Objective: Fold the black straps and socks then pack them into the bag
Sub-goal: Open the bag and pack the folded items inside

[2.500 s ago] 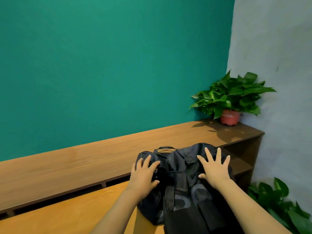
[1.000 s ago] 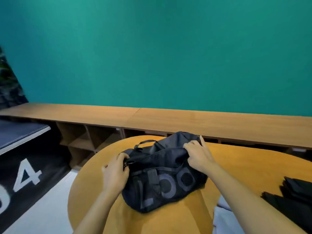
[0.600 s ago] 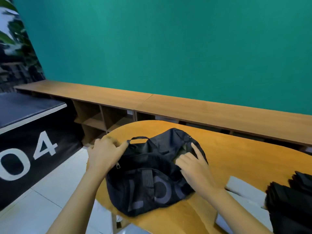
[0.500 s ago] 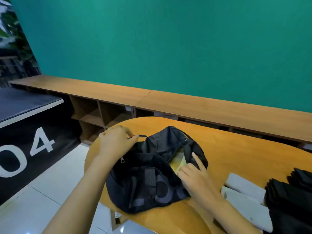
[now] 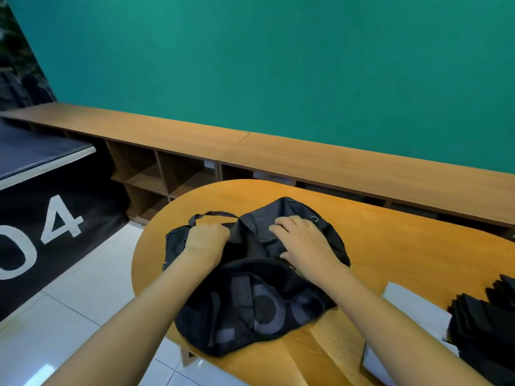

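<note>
My left hand (image 5: pixel 207 238) is balled tight on the bag (image 5: pixel 250 307), its fingers curled into the black fabric at the bag's far-left top, just under the thin carry loop (image 5: pixel 214 214) that arches up behind the knuckles. My right hand (image 5: pixel 303 243) lies on the crumpled top of the bag to the right of the left one, fingers bent and pointing left over the folds, thumb down by the zip edge (image 5: pixel 259 260). I cannot tell whether it pinches the cloth or only presses on it. A small metal ring (image 5: pixel 315 218) shows on the bag just beyond that hand. The bag sits slumped on the rounded end of the wooden worktop (image 5: pixel 390 246), its near side with large grey lettering facing me. Right of the bag lies a white sheet (image 5: pixel 412 305), and past that, at the edge of view, a black stack (image 5: pixel 479 324) of folded pieces, too dark to sort into straps or socks. Behind the bag runs a long wooden shelf unit (image 5: pixel 334 162) against a green wall (image 5: pixel 278 65), and left of the bag stands a black block (image 5: pixel 55 227) marked 04 on the tiled floor (image 5: pixel 69 316).
</note>
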`<state>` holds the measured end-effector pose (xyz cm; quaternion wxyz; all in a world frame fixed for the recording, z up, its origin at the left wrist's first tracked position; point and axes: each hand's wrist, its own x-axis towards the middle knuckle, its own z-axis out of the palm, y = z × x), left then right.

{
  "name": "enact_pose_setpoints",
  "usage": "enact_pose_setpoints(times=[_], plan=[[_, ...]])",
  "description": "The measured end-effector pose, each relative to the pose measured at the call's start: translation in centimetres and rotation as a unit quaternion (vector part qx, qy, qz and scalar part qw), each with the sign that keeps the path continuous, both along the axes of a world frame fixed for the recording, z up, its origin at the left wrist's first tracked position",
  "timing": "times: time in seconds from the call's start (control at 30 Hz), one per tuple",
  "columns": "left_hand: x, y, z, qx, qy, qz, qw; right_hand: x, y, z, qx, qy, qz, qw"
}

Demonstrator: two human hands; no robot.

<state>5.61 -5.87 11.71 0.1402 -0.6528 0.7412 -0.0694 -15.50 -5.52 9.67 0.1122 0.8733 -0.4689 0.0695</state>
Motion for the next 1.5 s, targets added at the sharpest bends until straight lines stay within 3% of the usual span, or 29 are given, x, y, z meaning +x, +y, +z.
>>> enact_pose_setpoints(times=[0.07,0.1,0.2,0.33,0.43,0.5,0.57,0.63,0.7,0.77,0.83,0.9,0.93,1.0,1.07,1.17,1.23,1.27,1.33,1.4,1.43,1.5], plan=[[0.9,0.2,0.4,-0.078,0.107,0.018,0.991,0.9,-2.4,0.2,0.035,0.065,-0.016,0.997],[1.5,0.3,0.9,-0.122,0.2,0.031,0.972,1.0,-3.3,0.0,0.051,0.088,-0.032,0.994],[3.3,0.2,2.2,-0.206,0.473,0.082,0.853,0.0,-5.3,-0.9,0.09,0.011,-0.089,0.992],[5.7,-1.4,2.7,-0.213,0.615,0.148,0.745,-1.7,-6.3,-0.2,0.128,-0.131,-0.073,0.98],[6.0,-2.0,2.8,-0.169,0.721,0.191,0.644,-2.4,-5.8,-0.2,0.142,-0.131,0.022,0.981],[6.1,-2.3,2.9,-0.149,0.751,0.193,0.613,-3.1,-6.0,-0.8,0.108,-0.165,0.046,0.979],[6.8,-2.6,2.9,-0.101,0.767,0.198,0.602,-3.7,-6.8,-0.5,0.156,-0.35,0.007,0.924],[7.6,-2.6,3.1,-0.01,0.769,0.202,0.607,-4.6,-8.0,0.9,0.211,-0.512,-0.045,0.832],[8.0,-2.4,3.2,0.088,0.741,0.196,0.636,-5.4,-9.1,2.4,0.235,-0.576,-0.07,0.78],[8.0,-2.2,3.6,0.18,0.681,0.177,0.688,-5.8,-9.9,3.1,0.267,-0.595,-0.082,0.754],[7.6,-2.8,3.7,0.216,0.567,0.149,0.781,-5.8,-10.7,3.3,0.312,-0.614,-0.099,0.718],[6.5,-4.1,3.9,0.095,0.401,0.103,0.905,-5.4,-11.2,3.2,0.346,-0.614,-0.117,0.699],[5.2,-4.5,4.1,-0.008,0.335,0.07,0.94,-5.2,-11.6,3.2,0.354,-0.617,-0.126,0.691],[1.5,-4.2,4.8,-0.136,0.261,-0.026,0.955,-5.0,-12.2,3.3,0.359,-0.62,-0.132,0.685],[-2.2,-3.9,4.7,-0.116,0.201,-0.135,0.963,-5.1,-12.6,3.5,0.37,-0.621,-0.124,0.68],[-5.1,-4.9,2.3,-0.079,0.061,-0.161,0.982,-5.5,-13.1,3.9,0.383,-0.626,-0.116,0.67],[-5.5,-5.9,1.6,-0.08,0.056,-0.142,0.985,-5.9,-13.5,3.9,0.356,-0.626,-0.127,0.682],[-5.5,-6.5,1.5,-0.072,0.089,-0.119,0.986,-6.1,-13.7,3.8,0.314,-0.618,-0.133,0.709],[-5.5,-7.5,1.8,-0.03,0.208,-0.053,0.976,-6.4,-13.3,3.6,0.151,-0.547,-0.135,0.812],[-5.4,-8.5,2.3,-0.013,0.289,-0.007,0.957,-5.8,-10.7,3.9,-0.026,-0.48,-0.059,0.875],[-5.5,-8.9,2.7,-0.017,0.285,0.005,0.958,-4.8,-8.6,4.1,-0.048,-0.455,0.012,0.889],[-5.9,-9.4,3.1,-0.021,0.258,0.031,0.965,-2.6,-5.0,3.6,0.047,-0.351,0.144,0.924]])
